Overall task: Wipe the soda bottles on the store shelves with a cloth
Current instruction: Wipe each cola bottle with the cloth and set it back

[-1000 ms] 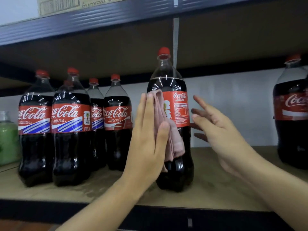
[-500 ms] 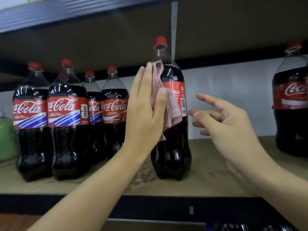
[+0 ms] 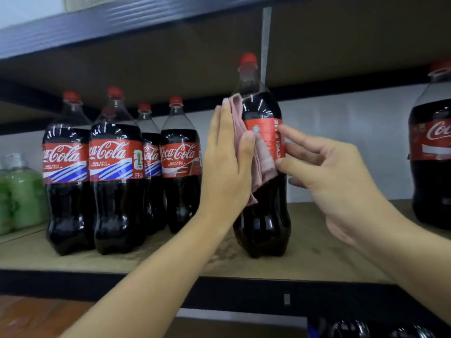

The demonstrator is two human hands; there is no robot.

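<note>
The flat left hand point(image 3: 225, 162) presses a folded pink cloth point(image 3: 262, 157) against the tall dark plastic soda bottle point(image 3: 262, 191). The right hand point(image 3: 341, 176), its fingers point(image 3: 292, 134) loosely extended, touches the label, likely to steady the bottle.

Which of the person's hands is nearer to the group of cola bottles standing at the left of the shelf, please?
The left. The left hand presses the pink cloth against the lone cola bottle, just right of the group of cola bottles. The right hand is beyond that bottle, farther right.
</note>
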